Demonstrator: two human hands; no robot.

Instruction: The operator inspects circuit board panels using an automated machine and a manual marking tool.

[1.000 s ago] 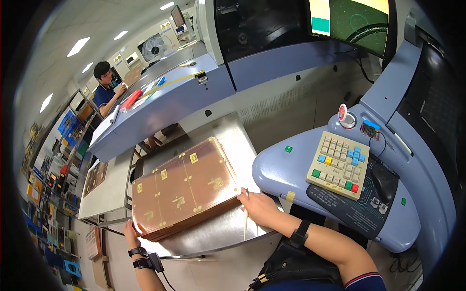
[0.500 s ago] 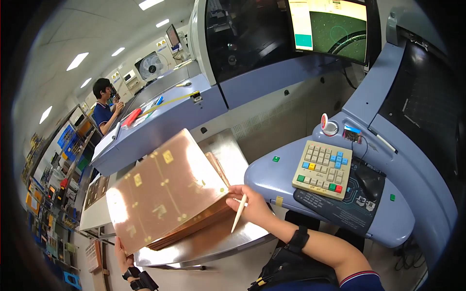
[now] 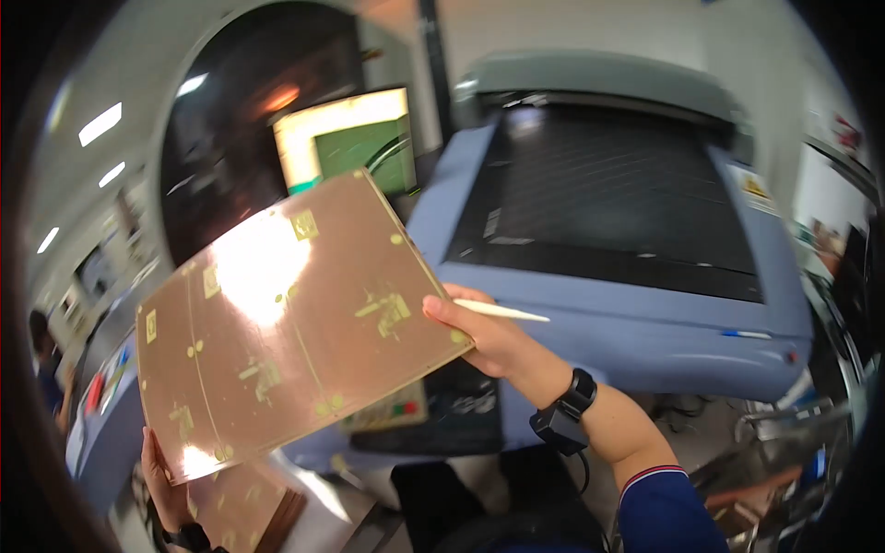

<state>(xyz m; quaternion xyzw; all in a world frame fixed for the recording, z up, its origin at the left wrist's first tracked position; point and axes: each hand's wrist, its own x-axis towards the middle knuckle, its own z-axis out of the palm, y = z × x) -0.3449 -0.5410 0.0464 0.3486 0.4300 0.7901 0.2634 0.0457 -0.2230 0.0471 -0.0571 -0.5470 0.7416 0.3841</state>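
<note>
- Machine (image 3: 627,276): big blue-grey housing w/ dark ribbed top panel, fills upper right; sits behind my right hand.
- Copper panel (image 3: 286,318): large thin brown sheet w/ yellowish marks, raised in the air in front of me, tilted, one corner up toward the screen, strong light glare on upper-left area. I hold it at two opposite edges.
- Screen (image 3: 346,138): lit monitor, green & pale yellow, behind the panel's top corner; partly covered by it.
- Stack of panels (image 3: 244,502): more brown sheets lying flat below the raised one, at lower left on the steel counter (image 3: 323,511); blurred.
- My right hand (image 3: 484,336): fingers clenched on the panel's right edge, thumb on the front face; arm enters from lower right, dark-blue sleeve.
- My left hand (image 3: 166,479): grips the panel's lower-left corner from below, fingers behind the sheet, mostly hidden.
- Wristwatch (image 3: 567,415): black, on right wrist.
- White pen (image 3: 498,311): slim stick tucked in the right hand's fingers, points right, away from the panel.
- Other person (image 3: 46,369): far left edge, small, blurred; well apart from me.
</note>
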